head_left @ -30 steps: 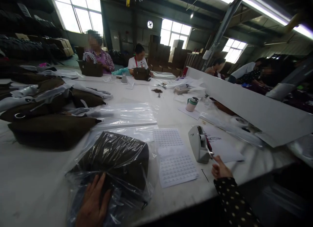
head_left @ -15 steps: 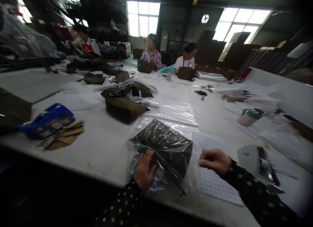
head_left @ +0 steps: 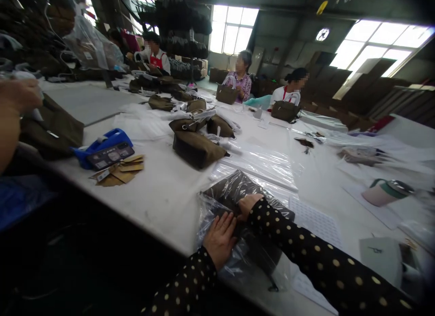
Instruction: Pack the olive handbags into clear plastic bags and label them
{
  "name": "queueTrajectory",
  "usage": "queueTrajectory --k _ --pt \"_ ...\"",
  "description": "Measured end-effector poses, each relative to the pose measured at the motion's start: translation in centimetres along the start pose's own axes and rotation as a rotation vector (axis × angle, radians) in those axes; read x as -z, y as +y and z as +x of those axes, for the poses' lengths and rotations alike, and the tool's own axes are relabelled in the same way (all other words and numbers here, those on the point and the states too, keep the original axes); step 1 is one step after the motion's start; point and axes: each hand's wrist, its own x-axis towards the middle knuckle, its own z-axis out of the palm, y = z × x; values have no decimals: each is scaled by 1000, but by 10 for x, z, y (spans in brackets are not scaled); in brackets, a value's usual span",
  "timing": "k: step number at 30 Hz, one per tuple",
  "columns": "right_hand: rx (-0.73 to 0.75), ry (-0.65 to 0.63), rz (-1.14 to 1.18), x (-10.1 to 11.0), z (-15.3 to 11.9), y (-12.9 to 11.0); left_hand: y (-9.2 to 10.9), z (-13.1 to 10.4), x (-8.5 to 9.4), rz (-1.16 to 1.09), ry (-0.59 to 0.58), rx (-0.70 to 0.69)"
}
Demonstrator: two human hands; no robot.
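Bagged handbag (head_left: pixel 238 193) (clear plastic) under both hands, left fingers (head_left: pixel 222 225) flat, right fingers (head_left: pixel 245 206) curled on it

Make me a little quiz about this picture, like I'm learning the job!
1. True or false: both hands rest on the bagged brown bag.
2. What colour is the tape dispenser lying by the card tags?
3. Which hand is nearer the table edge: A left hand, B right hand?

Key: 1 true; 2 blue; 3 A.
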Motion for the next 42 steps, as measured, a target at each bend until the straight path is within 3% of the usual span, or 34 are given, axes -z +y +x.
queueTrajectory --k 5,7,8,10,11,13,15,17,19,22,25,27,28,30,33,37,42 --pt "-263 125 -60 15 -23 74 3 3 11 39 28 -30" --pt "-272 320 -77 14 -52 95 -2 -3 27 -23 145 26" --pt "-205 460 -74 9 -69 97 -7 -8 36 -73 224 105" --pt "38 730 -14 -14 -102 78 -20 -21 54 -229 365 384" --pt "177 796 37 -32 -116 58 -27 -27 60 -350 396 577" --pt "287 892 158 -76 -132 11 -38 -36 67 -679 378 999" --pt "317 1157 121 -120 -134 -33 -40 -37 66 -1045 301 1313" --pt "305 1177 24 -153 -126 -60 -32 -28 66 -1328 242 1485" --pt "244 1171 -13 -165 -118 -64 -16 -10 72 -1537 190 1555" --pt "249 1219 120 -140 -117 -35 12 24 95 -1819 129 1457" --pt "259 1205 391 -77 -120 23 29 51 124 -1973 136 1178" --pt "-95 1189 540 -33 -115 70 30 58 135 -1952 208 1029" --pt "-261 1118 666 -15 -109 92 28 57 136 -1914 250 990" --pt "-341 979 1064 4 -93 131 20 46 131 -1837 299 1001" --pt "-425 877 1385 -4 -72 164 8 15 115 -1791 264 1157" --pt "-570 909 1454 -34 -67 176 -4 -23 103 -1706 246 1371" --pt "-653 920 1483 -38 -66 181 -12 -34 101 -1622 276 1489"
